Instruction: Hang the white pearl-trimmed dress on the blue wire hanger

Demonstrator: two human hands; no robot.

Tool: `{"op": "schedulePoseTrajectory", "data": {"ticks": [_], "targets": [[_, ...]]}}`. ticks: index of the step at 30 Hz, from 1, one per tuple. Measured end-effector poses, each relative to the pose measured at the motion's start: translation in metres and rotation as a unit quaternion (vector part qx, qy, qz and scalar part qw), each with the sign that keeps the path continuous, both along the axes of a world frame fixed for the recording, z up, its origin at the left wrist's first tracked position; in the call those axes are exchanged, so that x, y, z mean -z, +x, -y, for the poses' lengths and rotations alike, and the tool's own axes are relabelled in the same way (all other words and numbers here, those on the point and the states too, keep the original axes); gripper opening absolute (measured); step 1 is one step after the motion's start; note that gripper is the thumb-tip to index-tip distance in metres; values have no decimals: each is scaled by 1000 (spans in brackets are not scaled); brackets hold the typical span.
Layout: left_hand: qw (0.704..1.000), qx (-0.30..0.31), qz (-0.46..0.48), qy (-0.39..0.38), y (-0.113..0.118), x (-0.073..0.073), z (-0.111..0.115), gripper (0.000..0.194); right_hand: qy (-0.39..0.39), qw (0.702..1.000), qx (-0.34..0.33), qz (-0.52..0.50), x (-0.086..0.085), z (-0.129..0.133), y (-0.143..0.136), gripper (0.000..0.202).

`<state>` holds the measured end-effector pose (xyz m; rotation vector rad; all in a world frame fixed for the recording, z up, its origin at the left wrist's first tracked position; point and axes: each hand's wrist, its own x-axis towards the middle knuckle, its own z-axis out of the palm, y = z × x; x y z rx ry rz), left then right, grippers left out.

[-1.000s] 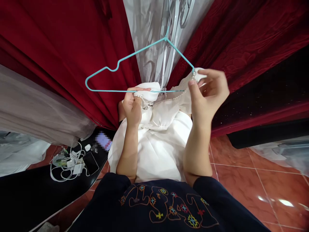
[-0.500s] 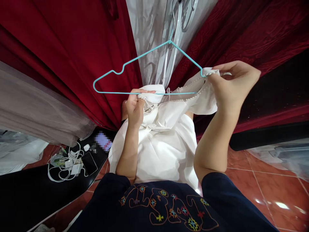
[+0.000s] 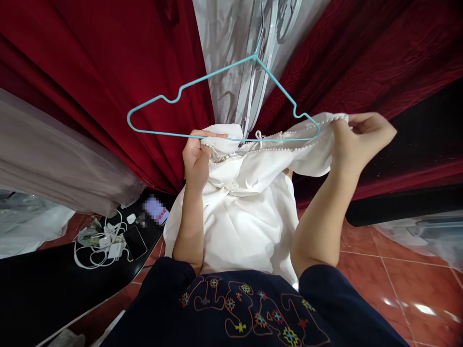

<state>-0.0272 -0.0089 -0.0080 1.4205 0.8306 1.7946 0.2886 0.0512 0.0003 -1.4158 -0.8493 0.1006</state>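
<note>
White, pearl-trimmed garment (image 3: 249, 221) front and center, one end of the blue hanger (image 3: 217, 75) seemingly inside its open top. Left hand (image 3: 196, 159) pinches one side, right hand (image 3: 361, 140) the other. Looks like the spreading-it-open step, so probably needs gentle tension. Chargers (image 3: 116, 250) and dark phone (image 3: 135, 242) on black table (image 3: 36, 289), red curtains (image 3: 108, 72), tiled floor (image 3: 376, 289).

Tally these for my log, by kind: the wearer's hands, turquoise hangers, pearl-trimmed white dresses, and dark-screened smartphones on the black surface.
Hands: 2, left hand and right hand
Turquoise hanger: 1
Pearl-trimmed white dress: 1
Dark-screened smartphone: 1
Total: 5
</note>
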Motion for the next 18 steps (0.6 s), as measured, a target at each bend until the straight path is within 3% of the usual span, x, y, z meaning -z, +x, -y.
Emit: {"op": "schedulePoseTrajectory", "data": {"ticks": [1,5,9,12,15,18], "targets": [[1000,6,6,-2,-1,1,-1,36,-25,1000,-17,6,8,11,4,25],[999,13,25,-28,4,7,-6,38,-103,966,-220,94,27,66,0,5],[999,14,31,-32,11,11,-8,35,-82,903,-371,202,16,92,-35,12],[999,29,38,-16,12,11,-6,32,-19,907,-374,191,1,89,-69,20],[998,39,38,-6,11,8,-5,28,-26,919,-374,122,-3,80,-99,45],[998,43,37,4,10,8,-5,23,-49,920,-376,95,3,73,-116,38]]}}
